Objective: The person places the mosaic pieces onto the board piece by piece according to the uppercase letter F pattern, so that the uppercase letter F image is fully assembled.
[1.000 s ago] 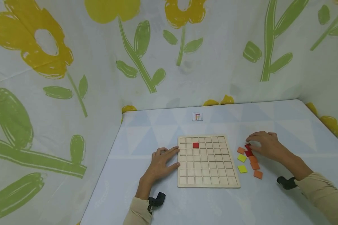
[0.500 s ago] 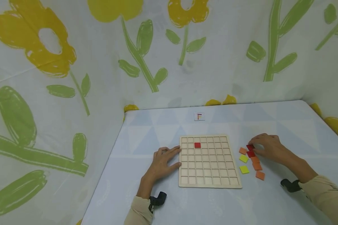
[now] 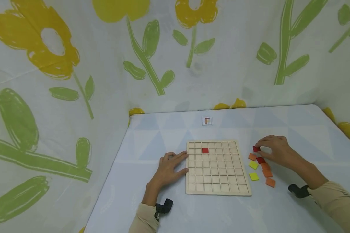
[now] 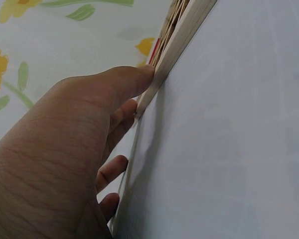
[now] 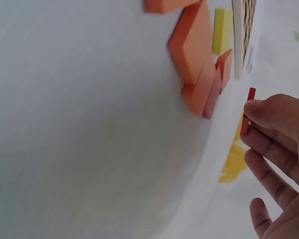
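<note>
A square wooden grid board lies on the table, with one red tile in its second row. My left hand rests its thumb and fingertips against the board's left edge; the left wrist view shows the thumb at the rim. To the right of the board, my right hand pinches another red square tile between thumb and forefinger, raised off the table in the right wrist view. Below that hand lie a further red tile, several orange tiles and two yellow tiles.
A small pattern card with a coloured figure on a grid lies beyond the board near the table's back edge. Flower-printed cloth hangs behind and at both sides of the table.
My right hand has taken hold of a red tile from the top of the loose pile and lifted it slightly. The left hand stays at the board's edge.
</note>
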